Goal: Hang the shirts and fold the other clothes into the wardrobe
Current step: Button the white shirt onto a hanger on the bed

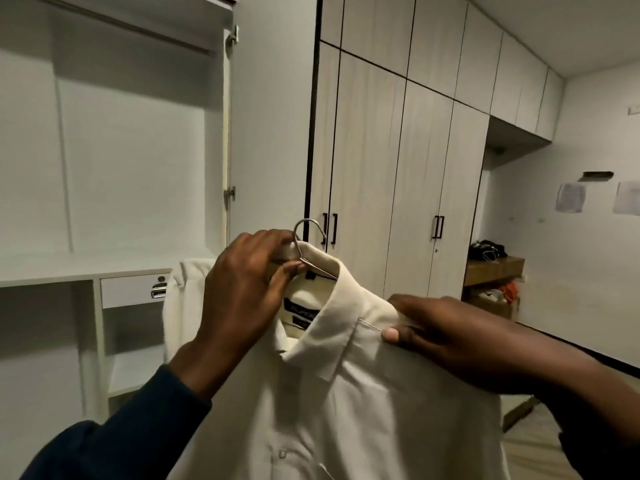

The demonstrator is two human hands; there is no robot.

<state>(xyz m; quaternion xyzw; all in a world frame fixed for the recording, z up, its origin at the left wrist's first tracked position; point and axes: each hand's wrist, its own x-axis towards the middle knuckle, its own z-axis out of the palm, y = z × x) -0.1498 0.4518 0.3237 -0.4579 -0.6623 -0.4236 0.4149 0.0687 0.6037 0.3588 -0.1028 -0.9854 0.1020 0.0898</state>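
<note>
The cream shirt (346, 410) was held up in front of the person, at the 6 o'clock part of the view, its collar raised toward the open wardrobe (131, 150). A wire hanger (308, 237) sat inside the collar, its hook standing up just above the fabric. The left hand (242, 299) pinched the collar and the hanger's neck together, thumb pressed against the wire. The right hand (440, 337) gripped the shirt's shoulder at 3 o'clock, thumb on top of the cloth. The wardrobe stood at 10 o'clock with its door swung open, a hanging rail (138, 27) across the top and a drawer (135, 289) lower down. A second pale garment (183, 306) hung behind the left hand, beside the drawer. Closed wardrobe doors (398, 168) ran off toward 2 o'clock.
</note>
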